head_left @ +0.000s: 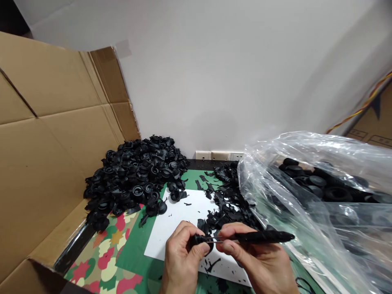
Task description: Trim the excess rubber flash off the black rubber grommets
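Between thumb and fingers, my left hand (185, 253) grips a small round black rubber part (194, 241), partly hidden by the fingers. My right hand (254, 255) is closed around a thin metal-tipped tool with a black wrapped handle (265, 237). The tool's narrow metal end meets the rubber part; its exact tip shape I cannot make out. Both hands are over a white sheet (162, 232) dotted with black scraps. Just beyond the hands lies a heap of black rubber trimmings (232, 210).
A large pile of black ribbed rubber parts (137, 175) is at the left against a cardboard box wall (58, 134). At the right, a clear plastic bag (309, 220) holds more black parts (315, 181). Wall sockets (219, 155) sit behind the green work surface (131, 253).
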Demonstrator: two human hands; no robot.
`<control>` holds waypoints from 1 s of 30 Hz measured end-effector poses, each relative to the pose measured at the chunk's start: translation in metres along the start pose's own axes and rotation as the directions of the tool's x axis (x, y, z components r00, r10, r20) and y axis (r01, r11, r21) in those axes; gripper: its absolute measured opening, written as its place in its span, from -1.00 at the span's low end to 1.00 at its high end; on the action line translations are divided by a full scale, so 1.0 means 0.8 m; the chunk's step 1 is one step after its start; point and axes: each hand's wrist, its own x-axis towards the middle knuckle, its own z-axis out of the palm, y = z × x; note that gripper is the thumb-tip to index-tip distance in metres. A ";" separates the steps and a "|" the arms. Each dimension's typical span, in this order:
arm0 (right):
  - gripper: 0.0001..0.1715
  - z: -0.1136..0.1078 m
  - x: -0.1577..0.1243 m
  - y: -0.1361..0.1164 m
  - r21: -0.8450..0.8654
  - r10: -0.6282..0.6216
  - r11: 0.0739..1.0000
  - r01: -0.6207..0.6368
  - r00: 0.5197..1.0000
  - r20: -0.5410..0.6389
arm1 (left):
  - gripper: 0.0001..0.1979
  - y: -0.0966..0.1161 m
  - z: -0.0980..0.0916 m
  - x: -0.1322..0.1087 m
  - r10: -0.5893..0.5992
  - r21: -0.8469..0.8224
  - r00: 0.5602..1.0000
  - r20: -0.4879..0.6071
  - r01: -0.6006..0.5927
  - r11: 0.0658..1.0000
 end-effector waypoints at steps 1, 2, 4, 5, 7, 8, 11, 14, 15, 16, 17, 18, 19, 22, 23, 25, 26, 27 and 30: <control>-0.74 0.001 -0.001 0.001 0.006 -0.014 1.000 0.014 1.000 0.001 | -0.96 0.000 0.000 0.000 0.002 0.002 1.000 0.003 -0.002 1.000; -0.75 0.001 -0.001 0.001 0.016 -0.021 1.000 0.021 1.000 0.002 | -0.96 0.000 0.000 0.000 0.005 0.003 1.000 0.004 -0.005 1.000; -0.76 0.002 -0.002 0.002 0.031 -0.025 0.999 0.025 1.000 0.001 | -0.96 0.000 0.000 0.000 0.005 0.001 1.000 0.003 -0.005 1.000; -0.76 0.002 -0.002 0.002 0.033 -0.025 0.999 0.025 1.000 0.000 | -0.96 0.000 0.001 0.000 0.002 -0.003 1.000 0.004 -0.002 1.000; -0.74 0.001 0.000 0.001 0.028 -0.030 0.999 0.029 1.000 0.003 | -0.96 0.001 0.001 0.000 -0.002 -0.010 1.000 0.004 0.002 1.000; -0.74 0.001 0.001 0.000 0.023 -0.036 0.999 0.036 0.999 0.006 | -0.96 0.001 0.001 0.000 -0.003 -0.012 1.000 0.003 0.003 1.000; -0.77 0.002 0.001 0.000 -0.010 -0.110 0.994 0.110 0.994 0.005 | -0.95 0.001 0.001 0.000 -0.001 -0.015 1.000 -0.009 0.001 1.000; -0.87 0.005 -0.007 0.008 -0.068 -0.303 0.949 0.307 0.951 0.059 | -0.93 0.000 0.003 -0.001 -0.004 -0.019 1.000 -0.018 0.003 1.000; -0.89 0.006 -0.011 0.011 -0.104 -0.384 0.914 0.393 0.918 0.097 | -0.93 -0.001 0.005 -0.001 -0.006 -0.025 1.000 -0.016 0.005 1.000; -0.88 0.005 -0.013 0.015 -0.150 -0.461 0.866 0.477 0.878 0.132 | -0.93 -0.002 0.007 -0.002 -0.006 -0.036 1.000 -0.009 0.006 0.999; -0.85 0.004 -0.014 0.018 -0.205 -0.530 0.808 0.553 0.833 0.159 | -0.94 -0.003 0.009 -0.003 -0.004 -0.051 1.000 0.003 0.005 0.999; -0.82 0.001 -0.013 0.019 -0.261 -0.586 0.747 0.612 0.791 0.176 | -0.94 -0.004 0.011 -0.005 0.002 -0.068 1.000 0.020 -0.001 0.998; -0.80 -0.004 -0.009 0.018 -0.318 -0.631 0.687 0.654 0.753 0.185 | -0.93 -0.004 0.013 -0.007 0.016 -0.086 0.999 0.035 -0.013 0.996; -0.82 -0.021 0.011 0.008 -0.414 -0.687 0.598 0.686 0.705 0.174 | -0.93 -0.004 0.014 -0.010 0.047 -0.114 0.999 0.029 -0.043 0.993; -0.84 -0.026 0.019 0.004 -0.438 -0.673 0.629 0.642 0.732 0.107 | -0.94 -0.004 0.013 -0.010 0.037 -0.117 0.999 0.018 -0.035 0.993; -0.95 -0.032 0.028 0.000 -0.395 -0.548 0.779 0.487 0.835 -0.050 | -0.96 -0.003 0.009 -0.008 -0.013 -0.127 1.000 0.014 0.015 0.992; -0.96 -0.033 0.030 0.000 -0.331 -0.434 0.865 0.378 0.893 -0.116 | -0.98 -0.003 0.006 -0.006 -0.037 -0.136 0.999 0.019 0.039 0.990; -0.87 -0.033 0.031 0.001 -0.252 -0.306 0.931 0.263 0.941 -0.145 | -0.98 -0.003 0.004 -0.004 -0.052 -0.147 0.998 0.021 0.054 0.988; -0.69 -0.029 0.025 0.007 -0.060 -0.005 0.998 -0.001 0.994 -0.109 | -0.96 -0.005 0.000 -0.001 -0.062 -0.174 0.998 0.005 0.062 0.983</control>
